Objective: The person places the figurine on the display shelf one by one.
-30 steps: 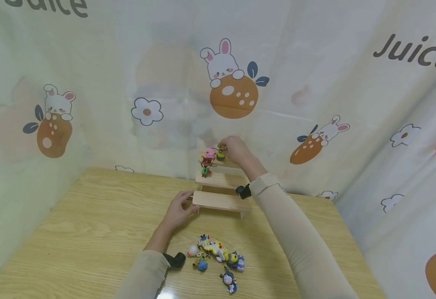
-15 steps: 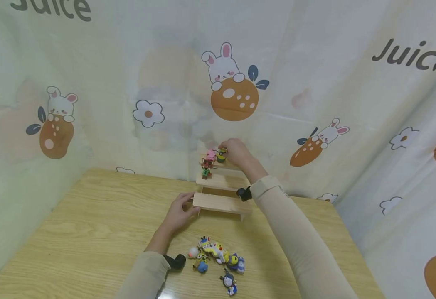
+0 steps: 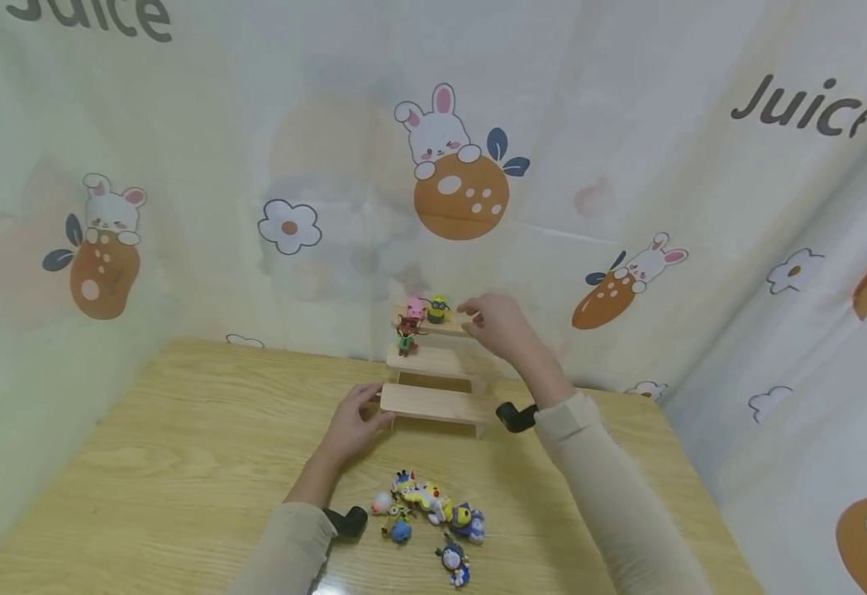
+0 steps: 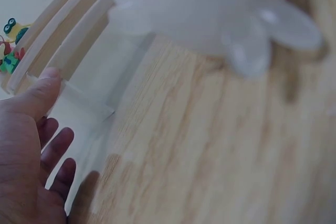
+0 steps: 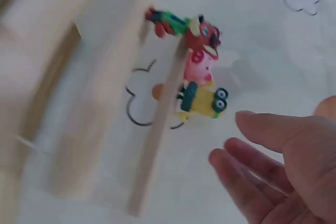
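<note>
My left hand (image 3: 354, 426) holds the left end of the lowest step of a wooden stepped stand (image 3: 433, 403), thumb at the front and index finger at the back corner. My right hand (image 3: 500, 324) hovers just right of the top step, fingers spread, nothing in them. On that step a yellow-and-green minion figure (image 3: 438, 310) stands upright beside a pink pig figure (image 3: 415, 309). A red-brown fox figure (image 3: 407, 337) in green stands on the middle step's left end. In the right wrist view, a small gap separates my fingertips from the minion figure (image 5: 205, 99).
Several small toy figures (image 3: 433, 500) lie in a cluster on the wooden table (image 3: 180, 463), in front of the stand. A dark-hooded figure (image 3: 453, 560) lies nearer. A white eared figure (image 4: 194, 9) looms close in the left wrist view. A printed curtain (image 3: 344, 165) hangs behind.
My right hand has let go of the minion figure and moved right, away from it. The minion figure stays on the top step beside the pig. My left hand keeps its place.
</note>
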`<state>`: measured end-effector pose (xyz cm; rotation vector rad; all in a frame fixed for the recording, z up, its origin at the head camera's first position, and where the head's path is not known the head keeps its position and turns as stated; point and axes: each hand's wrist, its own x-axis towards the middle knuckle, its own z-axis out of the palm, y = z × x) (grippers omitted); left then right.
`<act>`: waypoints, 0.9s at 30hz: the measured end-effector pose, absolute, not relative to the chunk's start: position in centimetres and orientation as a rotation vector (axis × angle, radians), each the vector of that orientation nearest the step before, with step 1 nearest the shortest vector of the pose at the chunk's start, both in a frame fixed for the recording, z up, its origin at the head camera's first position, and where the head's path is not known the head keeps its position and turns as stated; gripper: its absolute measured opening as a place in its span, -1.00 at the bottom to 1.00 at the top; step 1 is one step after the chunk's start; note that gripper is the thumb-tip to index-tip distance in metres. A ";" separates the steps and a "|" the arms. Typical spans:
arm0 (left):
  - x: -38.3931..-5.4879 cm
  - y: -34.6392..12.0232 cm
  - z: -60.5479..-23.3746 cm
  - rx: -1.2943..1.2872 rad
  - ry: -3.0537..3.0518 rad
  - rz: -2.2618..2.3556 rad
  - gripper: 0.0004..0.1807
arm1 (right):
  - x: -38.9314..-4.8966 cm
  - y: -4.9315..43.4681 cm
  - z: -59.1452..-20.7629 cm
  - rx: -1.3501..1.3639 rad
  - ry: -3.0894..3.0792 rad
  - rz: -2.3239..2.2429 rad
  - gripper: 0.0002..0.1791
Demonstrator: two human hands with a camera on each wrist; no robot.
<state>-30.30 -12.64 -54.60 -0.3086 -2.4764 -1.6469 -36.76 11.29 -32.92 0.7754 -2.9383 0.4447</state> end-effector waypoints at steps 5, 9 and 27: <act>-30.3 -12.8 -54.6 -0.309 -2.485 -1.616 -0.28 | -32.2 12.8 -36.8 0.758 -2.924 0.588 -0.69; -30.2 -12.7 -54.7 -0.336 -2.478 -1.608 -0.28 | -28.7 12.8 -40.0 0.726 -2.925 0.733 -0.71; -30.2 -12.2 -54.2 -0.307 -2.468 -1.679 -0.30 | -21.1 10.4 -43.9 0.961 -3.316 0.465 -0.35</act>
